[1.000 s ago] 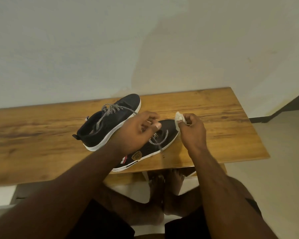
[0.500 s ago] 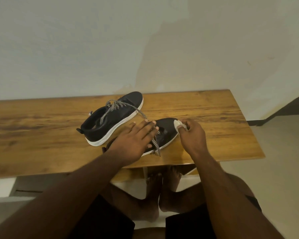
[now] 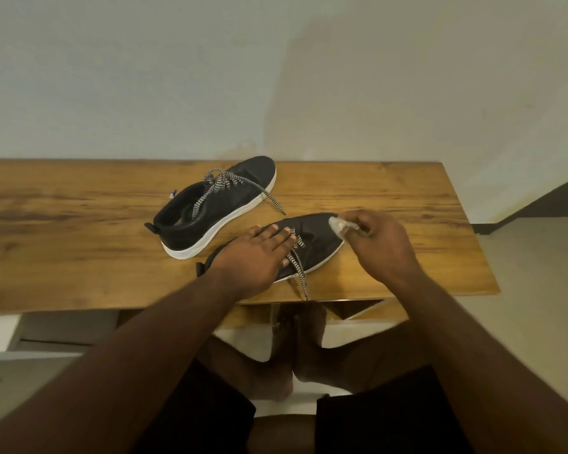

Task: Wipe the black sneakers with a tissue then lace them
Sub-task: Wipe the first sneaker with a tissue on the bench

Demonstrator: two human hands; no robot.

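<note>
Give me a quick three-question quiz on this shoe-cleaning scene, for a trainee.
1. True or false: the left hand lies flat on the near sneaker.
2. What does the right hand pinch? A sponge; B tissue; C brush.
3. Fill in: the far sneaker stands on the wooden ____.

Key: 1 true; 2 B; 3 table.

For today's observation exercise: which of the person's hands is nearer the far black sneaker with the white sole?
Left. The left hand rests on the near sneaker beside the far black sneaker; the right hand is further right, at the near sneaker's toe.
</note>
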